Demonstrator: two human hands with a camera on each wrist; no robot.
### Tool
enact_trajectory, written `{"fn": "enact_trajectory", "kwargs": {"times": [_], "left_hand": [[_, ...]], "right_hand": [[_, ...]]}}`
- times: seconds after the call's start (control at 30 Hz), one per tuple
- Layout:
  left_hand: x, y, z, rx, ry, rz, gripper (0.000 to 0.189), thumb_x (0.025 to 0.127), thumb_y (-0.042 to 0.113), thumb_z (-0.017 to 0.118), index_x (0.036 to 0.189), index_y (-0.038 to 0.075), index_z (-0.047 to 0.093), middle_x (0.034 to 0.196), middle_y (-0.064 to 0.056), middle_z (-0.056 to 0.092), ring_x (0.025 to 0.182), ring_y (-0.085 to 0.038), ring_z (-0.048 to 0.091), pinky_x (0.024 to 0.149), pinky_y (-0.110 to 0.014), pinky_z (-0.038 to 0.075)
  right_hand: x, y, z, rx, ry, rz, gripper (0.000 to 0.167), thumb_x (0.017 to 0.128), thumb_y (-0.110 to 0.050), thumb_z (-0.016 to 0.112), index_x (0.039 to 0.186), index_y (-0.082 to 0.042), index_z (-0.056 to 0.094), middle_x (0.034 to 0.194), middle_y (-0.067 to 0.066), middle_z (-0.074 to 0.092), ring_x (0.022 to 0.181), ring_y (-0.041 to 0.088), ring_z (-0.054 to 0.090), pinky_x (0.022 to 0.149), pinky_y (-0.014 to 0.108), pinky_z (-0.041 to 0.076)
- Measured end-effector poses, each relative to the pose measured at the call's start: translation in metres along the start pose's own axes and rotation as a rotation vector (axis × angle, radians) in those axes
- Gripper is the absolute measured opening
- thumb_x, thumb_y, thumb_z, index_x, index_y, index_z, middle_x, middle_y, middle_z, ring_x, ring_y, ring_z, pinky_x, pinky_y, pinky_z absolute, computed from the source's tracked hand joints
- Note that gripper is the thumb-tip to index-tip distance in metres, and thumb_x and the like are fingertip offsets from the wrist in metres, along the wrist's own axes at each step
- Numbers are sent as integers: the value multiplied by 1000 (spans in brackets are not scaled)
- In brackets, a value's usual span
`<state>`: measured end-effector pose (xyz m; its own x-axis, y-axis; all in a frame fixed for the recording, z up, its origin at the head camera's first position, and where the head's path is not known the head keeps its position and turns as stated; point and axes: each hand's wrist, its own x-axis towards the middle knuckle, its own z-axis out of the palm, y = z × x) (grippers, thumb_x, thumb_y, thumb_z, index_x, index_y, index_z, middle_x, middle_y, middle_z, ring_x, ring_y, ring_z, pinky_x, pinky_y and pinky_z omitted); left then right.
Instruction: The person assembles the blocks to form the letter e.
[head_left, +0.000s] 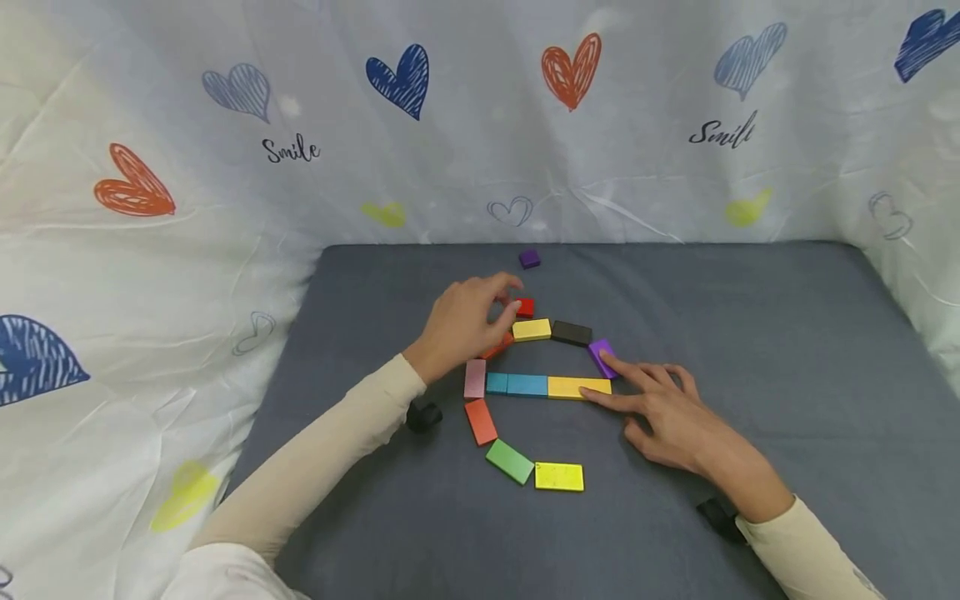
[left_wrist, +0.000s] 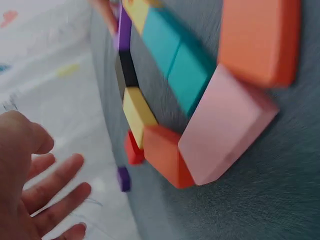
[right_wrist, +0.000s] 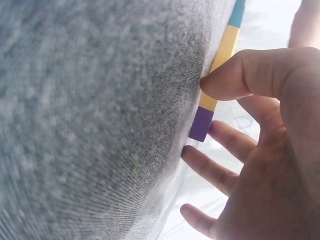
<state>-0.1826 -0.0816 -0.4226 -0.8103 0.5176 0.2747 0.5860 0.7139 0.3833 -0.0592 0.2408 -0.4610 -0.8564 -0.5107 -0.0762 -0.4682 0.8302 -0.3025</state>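
Note:
Flat colored blocks form a curved outline with a straight bar across its middle. My left hand (head_left: 465, 321) hovers by the upper left of the curve, overlapping the small red block (head_left: 526, 308) in the head view; its fingers (left_wrist: 57, 182) are spread and hold nothing. My right hand (head_left: 671, 417) lies at the bar's right end. One fingertip rests on the yellow-orange block (head_left: 562, 387), another on the purple block (head_left: 598, 357). Beside them lie a black block (head_left: 572, 333), a pale yellow block (head_left: 532, 330), a teal-blue block (head_left: 527, 384) and a pink block (left_wrist: 225, 127).
Lower on the curve sit an orange block (head_left: 481, 422), a green block (head_left: 510, 462) and a bright yellow block (head_left: 558, 477). A small dark purple block (head_left: 529, 259) lies apart near the far edge of the grey cloth (head_left: 787, 350). A heart-printed white curtain (head_left: 480, 158) hangs behind.

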Motion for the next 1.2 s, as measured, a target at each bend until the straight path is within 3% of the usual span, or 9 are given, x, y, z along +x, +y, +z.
{"fn": "enact_trajectory", "kwargs": {"times": [0.07,0.2,0.4,0.6,0.8,1.0,1.2], "left_hand": [[12,-8,4,16,-36,-47,34,106,36,61,135,18,66,101,4,77,59,-13,53,50,-30,42],[32,-24,15,79,-97,-110,39,106,41,59,136,16,66,96,4,75,62,-14,58,50,-30,46],[55,-36,29,174,-189,-206,46,105,49,58,137,16,66,92,2,72,74,-16,65,64,-35,54],[63,-37,33,182,-278,-315,55,100,64,57,127,17,69,90,-1,72,84,-21,65,87,-42,53],[70,-30,36,220,-312,-301,57,95,72,60,112,18,71,85,2,70,87,-22,65,101,-49,48],[69,-27,42,254,-362,-312,54,91,73,66,107,21,70,82,5,69,94,-20,66,120,-59,31],[70,-19,37,248,-366,-302,53,89,73,70,101,21,70,82,6,69,90,-18,65,120,-60,28]], "right_hand": [[0,0,0,-1,1,0,68,97,-15,68,154,-48,51,174,3,25,145,39,39,113,72,16],[-1,0,0,-1,4,-4,67,98,-15,67,154,-47,51,175,4,25,145,39,39,113,72,17],[-3,0,2,-6,12,-1,67,97,-15,68,153,-47,52,174,4,26,145,38,39,113,72,18],[-2,-1,4,1,8,-12,66,98,-15,66,154,-47,51,174,4,26,145,38,39,113,72,18],[0,0,2,-5,34,-10,67,97,-13,65,153,-47,53,174,3,26,143,38,41,112,72,19],[-3,-2,4,7,21,-7,66,98,-13,64,153,-48,53,174,3,26,144,36,40,112,71,18],[-2,-2,3,10,34,-7,66,97,-12,65,152,-47,53,174,3,27,143,36,41,112,71,19]]}}
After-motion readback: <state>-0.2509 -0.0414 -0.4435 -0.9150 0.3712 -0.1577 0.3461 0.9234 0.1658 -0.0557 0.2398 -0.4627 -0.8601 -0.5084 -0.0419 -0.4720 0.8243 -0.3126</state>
